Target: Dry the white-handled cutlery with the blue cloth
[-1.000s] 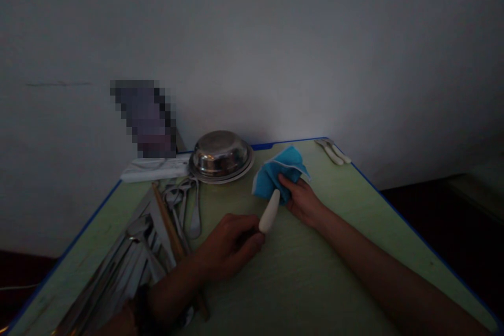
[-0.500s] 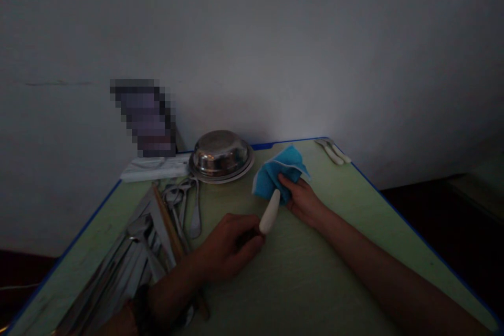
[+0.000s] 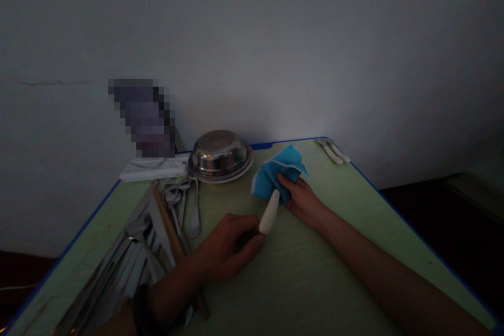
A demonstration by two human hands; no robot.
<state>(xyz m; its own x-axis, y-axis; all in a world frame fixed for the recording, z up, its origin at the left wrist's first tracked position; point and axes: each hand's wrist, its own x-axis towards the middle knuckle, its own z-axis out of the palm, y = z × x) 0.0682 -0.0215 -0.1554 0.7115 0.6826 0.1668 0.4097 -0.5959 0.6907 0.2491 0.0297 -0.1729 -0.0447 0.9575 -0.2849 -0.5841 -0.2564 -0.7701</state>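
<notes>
Pinching one white handle (image 3: 270,214) is the left grip (image 3: 230,249); the right grip (image 3: 306,201) clasps one blue cloth (image 3: 270,176).

Far end of the white handle's (image 3: 270,213) utensil hidden in the blue cloth (image 3: 281,165), so type can't be told. R hand (image 3: 301,199): most fingers out of sight behind cloth. L hand (image 3: 228,249): some fingers tucked under, not vis. Both forearms cut off by frame edges, L at btm, R at btm-R corner. Dark wristband (image 3: 140,308) blurry. Cutlery heap (image 3: 136,228) part-covered by L forearm & cut off at btm; count unclear. Wooden stick's (image 3: 167,220) mid-section hidden under same arm. Upturned metal bowl (image 3: 220,152) hides its inside. Upright panel (image 3: 144,118) pixelated, content unreadable. White-handled pair (image 3: 333,152): heads too small/dim to ID. Table's (image 3: 315,283) near edge out of frame.
</notes>
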